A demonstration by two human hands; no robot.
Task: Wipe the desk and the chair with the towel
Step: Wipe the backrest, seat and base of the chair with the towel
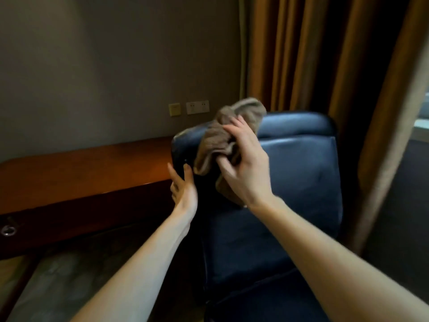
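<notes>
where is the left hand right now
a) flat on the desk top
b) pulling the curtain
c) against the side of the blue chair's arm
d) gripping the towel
c, the left hand rests open against the dark outer side of the chair arm, while the right hand holds the towel.

The single head-worn camera looked forward and down, close over the chair [290, 182] beside the desk [81, 173]
</notes>
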